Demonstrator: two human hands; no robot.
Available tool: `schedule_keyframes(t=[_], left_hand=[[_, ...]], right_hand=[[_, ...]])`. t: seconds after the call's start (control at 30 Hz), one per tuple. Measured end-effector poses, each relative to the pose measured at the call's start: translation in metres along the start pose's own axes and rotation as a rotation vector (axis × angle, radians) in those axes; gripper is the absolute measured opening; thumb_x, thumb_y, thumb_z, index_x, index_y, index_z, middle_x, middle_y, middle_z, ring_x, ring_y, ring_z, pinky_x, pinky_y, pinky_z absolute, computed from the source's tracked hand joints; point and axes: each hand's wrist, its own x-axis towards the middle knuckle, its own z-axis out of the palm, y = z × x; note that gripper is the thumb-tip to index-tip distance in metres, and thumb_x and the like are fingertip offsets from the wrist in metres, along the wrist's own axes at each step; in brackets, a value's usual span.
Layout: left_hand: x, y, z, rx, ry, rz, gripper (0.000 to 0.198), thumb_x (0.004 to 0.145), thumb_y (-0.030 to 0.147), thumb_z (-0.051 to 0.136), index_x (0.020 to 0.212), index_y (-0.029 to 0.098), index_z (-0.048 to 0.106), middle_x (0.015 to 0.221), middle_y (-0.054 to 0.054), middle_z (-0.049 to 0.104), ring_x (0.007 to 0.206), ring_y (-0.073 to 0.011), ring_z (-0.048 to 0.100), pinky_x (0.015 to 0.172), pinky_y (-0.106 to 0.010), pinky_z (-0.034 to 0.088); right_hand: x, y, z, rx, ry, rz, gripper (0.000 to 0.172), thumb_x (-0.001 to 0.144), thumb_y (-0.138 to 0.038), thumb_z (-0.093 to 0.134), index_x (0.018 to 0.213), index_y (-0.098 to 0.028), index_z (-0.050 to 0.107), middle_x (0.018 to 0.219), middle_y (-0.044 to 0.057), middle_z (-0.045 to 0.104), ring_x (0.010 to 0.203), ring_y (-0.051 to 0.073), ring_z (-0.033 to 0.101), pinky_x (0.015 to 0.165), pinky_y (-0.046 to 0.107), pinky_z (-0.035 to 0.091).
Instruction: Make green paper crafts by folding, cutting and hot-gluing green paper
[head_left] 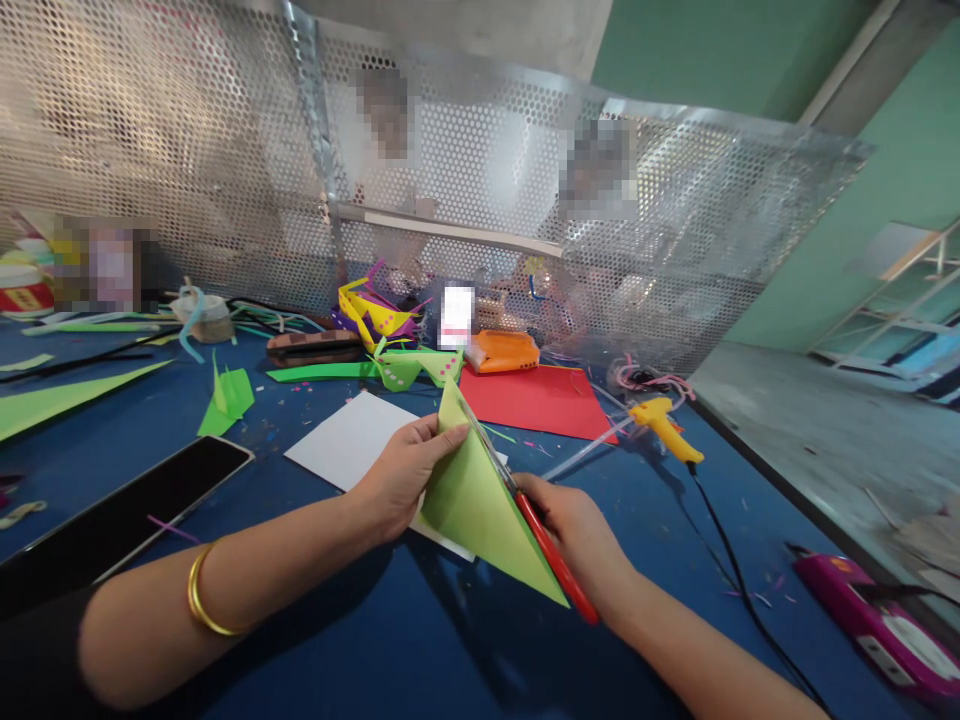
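Between my hands, above the blue table, is a light green folded paper, roughly a triangle. My left hand pinches it near its upper left edge, thumb on the front. My right hand is closed around red-handled scissors, whose blades lie along the paper's right edge. Whether the blades are parted I cannot tell. Under and behind my left hand lies a white sheet. Just beyond the paper's tip sit green paper glasses with pink dots, and a red sheet lies to their right.
At the right, a yellow glue gun trails a black cord to a magenta power strip. A dark-screened phone lies at left. Behind stand an orange packet, a brown pouch and a perforated metal screen, with people beyond it.
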Motion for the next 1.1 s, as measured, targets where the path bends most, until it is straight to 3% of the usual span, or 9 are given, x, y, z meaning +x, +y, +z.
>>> schedule_keyframes(t=[0.17, 0.43, 0.83, 1.1], left_hand=[[0.0024, 0.0004, 0.0006, 0.0, 0.028, 0.03, 0.015, 0.081, 0.032, 0.068, 0.082, 0.017, 0.064, 0.07, -0.002, 0.068, 0.059, -0.0136, 0.061, 0.058, -0.023, 0.053], [0.0019, 0.0029, -0.0003, 0.012, 0.071, 0.075, 0.015, 0.075, 0.029, 0.072, 0.084, 0.019, 0.066, 0.07, -0.001, 0.07, 0.056, -0.0146, 0.063, 0.055, -0.025, 0.053], [-0.0028, -0.0015, 0.0031, -0.024, 0.05, 0.024, 0.012, 0.077, 0.028, 0.071, 0.08, 0.017, 0.067, 0.069, -0.002, 0.07, 0.056, -0.0152, 0.064, 0.056, -0.026, 0.054], [-0.0056, -0.0017, 0.0063, -0.021, 0.042, -0.005, 0.013, 0.077, 0.028, 0.071, 0.079, 0.016, 0.067, 0.067, -0.004, 0.07, 0.056, -0.0157, 0.063, 0.055, -0.026, 0.054]], right_hand=[[0.0014, 0.0027, 0.0007, 0.009, 0.0, 0.005, 0.028, 0.083, -0.024, 0.049, 0.105, -0.023, 0.067, 0.083, 0.003, 0.073, 0.078, 0.021, 0.068, 0.066, 0.024, 0.047], [-0.0021, -0.0003, 0.0025, 0.028, 0.029, 0.009, 0.024, 0.086, -0.028, 0.048, 0.101, -0.023, 0.066, 0.073, 0.002, 0.07, 0.066, 0.018, 0.064, 0.06, 0.023, 0.044], [-0.0029, -0.0058, -0.0005, 0.011, 0.014, 0.013, 0.031, 0.088, -0.039, 0.048, 0.108, -0.022, 0.064, 0.076, 0.003, 0.071, 0.069, 0.019, 0.065, 0.062, 0.025, 0.045], [-0.0023, -0.0061, 0.0004, 0.013, 0.023, 0.014, 0.03, 0.09, -0.037, 0.046, 0.105, -0.022, 0.065, 0.074, 0.003, 0.07, 0.067, 0.018, 0.064, 0.059, 0.023, 0.043]])
